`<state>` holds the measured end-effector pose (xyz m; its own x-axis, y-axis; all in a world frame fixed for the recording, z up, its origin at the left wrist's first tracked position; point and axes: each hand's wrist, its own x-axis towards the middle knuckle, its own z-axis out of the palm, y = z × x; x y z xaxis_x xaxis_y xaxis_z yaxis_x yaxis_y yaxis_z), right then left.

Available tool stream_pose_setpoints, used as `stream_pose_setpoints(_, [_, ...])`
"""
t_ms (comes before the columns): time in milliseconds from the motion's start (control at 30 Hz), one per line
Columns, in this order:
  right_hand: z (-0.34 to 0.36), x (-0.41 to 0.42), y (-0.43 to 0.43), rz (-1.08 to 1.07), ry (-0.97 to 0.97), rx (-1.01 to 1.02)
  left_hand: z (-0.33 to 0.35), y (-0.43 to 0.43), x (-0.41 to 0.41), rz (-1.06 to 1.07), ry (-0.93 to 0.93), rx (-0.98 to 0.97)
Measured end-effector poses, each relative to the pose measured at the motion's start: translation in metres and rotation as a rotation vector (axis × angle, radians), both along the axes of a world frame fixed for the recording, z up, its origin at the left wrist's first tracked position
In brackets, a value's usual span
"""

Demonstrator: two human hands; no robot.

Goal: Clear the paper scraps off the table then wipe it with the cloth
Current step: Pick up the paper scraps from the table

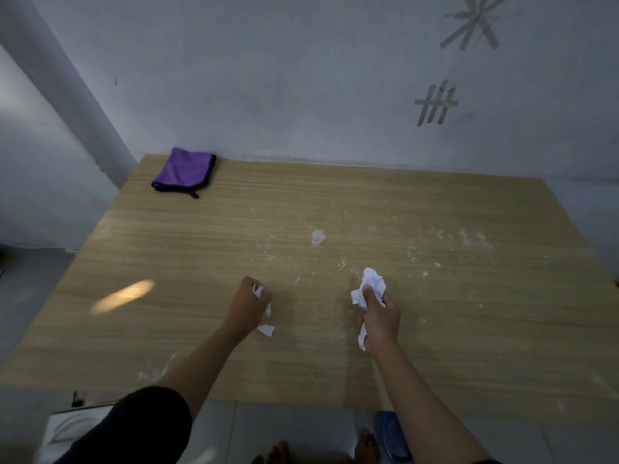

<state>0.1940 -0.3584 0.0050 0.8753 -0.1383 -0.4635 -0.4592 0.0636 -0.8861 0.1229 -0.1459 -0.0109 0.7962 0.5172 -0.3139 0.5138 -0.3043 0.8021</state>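
Observation:
My left hand (250,304) is a fist over the middle of the wooden table (187,249), gripping white paper scraps (266,329) that poke out above and below the fingers. To its right, my right hand (380,318) grips a larger crumpled wad of white paper (372,282), which sticks out above my thumb and below my palm. A folded purple cloth (185,171) with a dark edge lies at the table's far left corner, well away from both hands. White smears and a pale patch (318,236) mark the tabletop.
The table's far edge stands against a grey wall (301,78) with tape marks. A white object (72,426) sits on the floor at the lower left. My bare feet and a blue object (390,433) show below the near edge.

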Motion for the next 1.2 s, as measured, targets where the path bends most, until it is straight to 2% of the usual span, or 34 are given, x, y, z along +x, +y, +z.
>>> stream_pose_setpoints(200, [0.008,-0.002,0.01,0.016,-0.061,0.016,-0.02,0.008,-0.045,-0.386,0.024,0.41])
stream_pose_setpoints(367, [0.01,0.0,0.015,0.021,-0.05,0.01,-0.034,0.007,-0.062,-0.531,-0.021,0.73])
stream_pose_setpoints(500, [0.004,0.0,0.017,0.01,-0.024,0.037,-0.033,0.007,-0.057,-0.6,0.022,0.887])
stream_pose_setpoints(567, [0.002,-0.001,0.017,0.0,-0.004,0.053,-0.032,0.004,-0.055,-0.576,0.024,0.894])
stream_pose_setpoints(667, [0.003,-0.002,0.013,-0.011,0.02,0.071,-0.03,-0.005,-0.049,-0.456,0.019,0.772])
stream_pose_setpoints(767, [0.003,-0.002,0.008,-0.029,0.05,0.074,-0.024,-0.016,-0.036,-0.309,0.052,0.515])
stream_pose_setpoints(867, [0.003,0.002,0.0,-0.049,0.067,0.105,-0.008,-0.036,-0.02,-0.258,-0.047,0.275])
stream_pose_setpoints(1200, [-0.003,0.001,-0.068,-0.045,0.128,0.197,0.009,-0.149,0.005,-0.141,-0.226,0.192])
